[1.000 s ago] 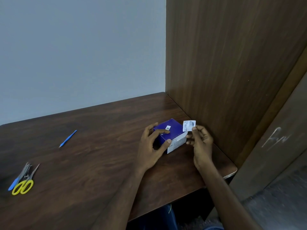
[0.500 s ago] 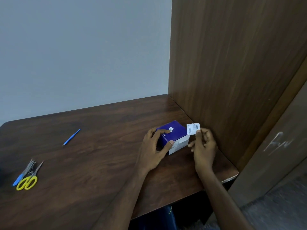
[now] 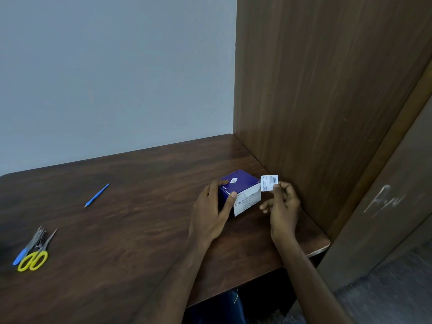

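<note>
The right hand [image 3: 282, 206] is pinching a small white printed paper sachet [image 3: 268, 182], sticking up from its grip just beside the blue-and-white cardboard box [image 3: 243, 194] that the left hand [image 3: 210, 213] is gripping. Tearing the sachet open likely needs both hands.

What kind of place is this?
Probably a work corner, maybe in a clinic: a box of alcohol swabs, a small white packet and yellow scissors on a wooden desk.

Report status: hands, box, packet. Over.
Left hand grips box on table. Right hand pinches packet, held up beside box. Nothing between them; wood panel close on right.
</note>
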A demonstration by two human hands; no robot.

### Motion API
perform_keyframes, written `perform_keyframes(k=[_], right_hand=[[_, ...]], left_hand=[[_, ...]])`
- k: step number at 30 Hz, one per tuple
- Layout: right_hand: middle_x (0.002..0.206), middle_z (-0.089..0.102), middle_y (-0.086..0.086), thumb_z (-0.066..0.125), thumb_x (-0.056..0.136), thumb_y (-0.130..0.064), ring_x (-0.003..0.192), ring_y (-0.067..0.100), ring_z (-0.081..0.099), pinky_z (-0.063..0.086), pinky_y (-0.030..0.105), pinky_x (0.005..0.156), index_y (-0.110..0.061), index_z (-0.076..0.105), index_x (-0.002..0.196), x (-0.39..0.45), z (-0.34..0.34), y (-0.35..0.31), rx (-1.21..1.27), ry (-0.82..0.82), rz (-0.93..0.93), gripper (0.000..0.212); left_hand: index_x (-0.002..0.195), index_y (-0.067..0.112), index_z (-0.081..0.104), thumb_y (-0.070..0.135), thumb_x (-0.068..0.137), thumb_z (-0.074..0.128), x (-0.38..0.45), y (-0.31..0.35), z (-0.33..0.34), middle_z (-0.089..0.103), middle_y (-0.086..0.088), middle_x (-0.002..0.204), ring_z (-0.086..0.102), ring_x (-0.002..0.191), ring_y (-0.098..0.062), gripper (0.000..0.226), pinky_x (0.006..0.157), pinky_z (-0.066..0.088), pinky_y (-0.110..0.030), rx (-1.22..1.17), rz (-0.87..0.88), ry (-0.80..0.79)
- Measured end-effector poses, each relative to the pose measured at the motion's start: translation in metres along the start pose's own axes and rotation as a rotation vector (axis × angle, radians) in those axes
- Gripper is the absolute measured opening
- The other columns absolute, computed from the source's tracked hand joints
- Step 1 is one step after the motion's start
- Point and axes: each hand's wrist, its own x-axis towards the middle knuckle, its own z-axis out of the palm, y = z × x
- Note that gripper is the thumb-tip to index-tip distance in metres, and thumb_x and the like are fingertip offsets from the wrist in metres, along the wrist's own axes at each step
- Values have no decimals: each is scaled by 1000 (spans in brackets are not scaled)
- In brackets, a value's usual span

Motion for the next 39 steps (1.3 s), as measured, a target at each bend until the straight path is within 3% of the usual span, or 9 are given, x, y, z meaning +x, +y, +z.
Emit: perform_keyframes(k=[4,11,15,17,25,28,36,39], right_hand=[[70,72,-4,54,110,-17,45,14,60,44,25,46,-24,63,98,2,0,2,-15,14,29,17],[81,73,9,53,110,-16,48,12,64,49,25,48,-12,65,109,2,-3,3,-24,18,81,13],[78,73,8,52,110,-13,46,12,63,48,24,47,-10,63,108,3,-2,2,18,8,71,12],[77,75,6,50,111,-11,45,12,62,47,22,46,-9,62,107,2,-1,1,40,-3,67,13],[77,78,7,50,111,-11,44,14,60,46,23,45,-18,62,99,3,0,3,79,-22,57,18],[71,76,2,51,111,-11,44,12,60,45,22,45,-18,62,100,3,0,3,72,-17,60,17],[76,74,3,53,111,-15,48,12,62,47,23,47,-7,64,114,2,-2,3,40,3,76,14],[85,73,9,53,111,-17,46,13,61,46,22,45,-10,64,113,2,-2,2,53,-4,60,13]], left_hand=[[134,33,54,70,102,39,-1,-1,1,66,10,133,63,109,-5,52,80,46,-17,27,20,17],[115,33,51,66,107,37,-3,-3,6,70,8,120,65,96,-6,37,72,50,-23,56,38,44],[110,30,52,72,104,27,-4,1,4,71,7,111,63,89,-6,49,69,42,-22,28,23,74],[105,32,48,70,104,27,-3,1,3,70,7,106,62,85,-7,44,69,39,-21,17,7,77],[102,26,54,63,107,28,-3,-2,4,68,12,95,62,82,-7,46,71,43,-28,-20,-16,104],[107,24,56,65,106,30,-3,-2,5,71,10,103,65,88,-8,48,74,48,-29,-22,-5,96],[128,23,57,62,99,40,-6,-3,2,67,3,130,64,112,-9,52,77,38,-5,-7,46,43],[126,23,58,64,101,37,-5,-1,3,70,4,125,65,106,-9,52,76,40,-7,-19,35,68]])
